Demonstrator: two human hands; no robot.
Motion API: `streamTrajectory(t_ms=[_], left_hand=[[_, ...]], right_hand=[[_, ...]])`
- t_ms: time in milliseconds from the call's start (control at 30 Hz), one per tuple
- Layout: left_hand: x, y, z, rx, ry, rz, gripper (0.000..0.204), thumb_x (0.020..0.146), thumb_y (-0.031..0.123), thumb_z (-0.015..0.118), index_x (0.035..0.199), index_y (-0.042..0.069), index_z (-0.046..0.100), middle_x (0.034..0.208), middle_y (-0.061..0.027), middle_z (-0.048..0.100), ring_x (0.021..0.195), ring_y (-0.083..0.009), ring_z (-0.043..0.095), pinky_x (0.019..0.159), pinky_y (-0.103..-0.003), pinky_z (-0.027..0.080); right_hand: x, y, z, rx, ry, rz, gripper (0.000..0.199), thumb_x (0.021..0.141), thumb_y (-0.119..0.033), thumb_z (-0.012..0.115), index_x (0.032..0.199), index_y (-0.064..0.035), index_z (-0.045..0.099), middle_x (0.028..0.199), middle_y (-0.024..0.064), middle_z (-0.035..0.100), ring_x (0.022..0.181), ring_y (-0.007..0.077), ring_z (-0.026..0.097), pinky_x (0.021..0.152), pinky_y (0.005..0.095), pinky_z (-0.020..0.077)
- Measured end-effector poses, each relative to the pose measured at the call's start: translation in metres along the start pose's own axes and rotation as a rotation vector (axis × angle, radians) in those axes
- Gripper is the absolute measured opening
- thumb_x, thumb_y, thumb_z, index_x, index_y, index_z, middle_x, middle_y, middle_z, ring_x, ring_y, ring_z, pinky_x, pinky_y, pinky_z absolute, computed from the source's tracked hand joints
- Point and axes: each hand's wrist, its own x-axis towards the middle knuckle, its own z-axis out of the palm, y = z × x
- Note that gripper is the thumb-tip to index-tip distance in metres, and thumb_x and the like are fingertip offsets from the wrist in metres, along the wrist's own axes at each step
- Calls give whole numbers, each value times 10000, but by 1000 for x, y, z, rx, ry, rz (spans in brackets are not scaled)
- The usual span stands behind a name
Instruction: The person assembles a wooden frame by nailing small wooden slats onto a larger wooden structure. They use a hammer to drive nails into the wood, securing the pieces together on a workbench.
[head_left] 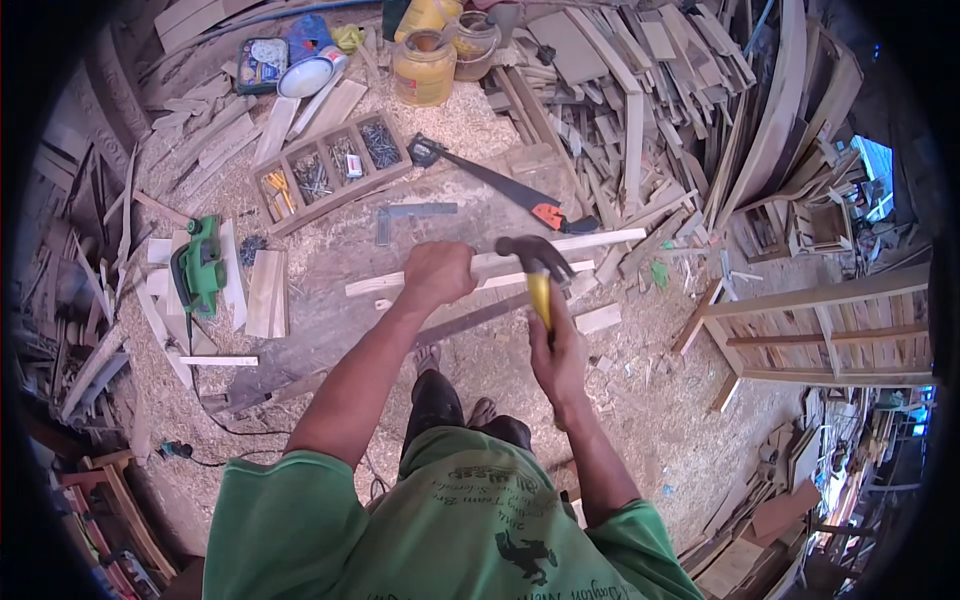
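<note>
My left hand (439, 271) is closed around a long pale wooden strip (612, 239) that lies across the workbench (325, 335). In my right hand (560, 355) is a claw hammer (540, 292) with a yellow handle. Its dark head is over the strip, to the right of my left hand; whether they touch I cannot tell. A second, thinner strip (520, 280) lies just nearer to me. Behind my left hand a metal try square (418, 211) rests flat on the bench. Farther back lies a handsaw (490, 180) with a black handle.
A divided wooden box (345, 198) holds nails and small items. To the left stands a green electric planer (204, 265) with its cord trailing down. Glass jars (422, 72) stand at the back. Scrap wood piles (600, 110) and a wooden frame panel (820, 335) are on the right.
</note>
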Motion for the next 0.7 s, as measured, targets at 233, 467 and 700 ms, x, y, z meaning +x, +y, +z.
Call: streamTrajectory(t_ms=[233,467,700], left_hand=[[2,-26,42,-237,231,104,394,912,488,817,1118,152,840,1000,-181,809,1000,-411,783,902,-562,585],[-22,5,-49,-625,263,147,413,1025,432,732,1313,136,752,1066,-181,804,1045,-408,772,925,-495,588],[8,12,-27,-1078,878,238,595,1135,325,651,1673,127,492,1487,-225,698,1274,-320,745,1076,-405,553]], right_hand=[[-40,65,-20,694,-53,818,216,1089,-253,746,1279,-161,701,615,-111,400,455,35,384,416,249,324],[-40,172,-37,1005,-37,1027,394,1136,-421,664,1396,-124,662,908,24,667,724,146,635,681,344,591],[71,77,-32,1276,-251,634,672,1122,-564,618,1649,-167,492,1526,113,667,1376,285,637,1123,525,553]])
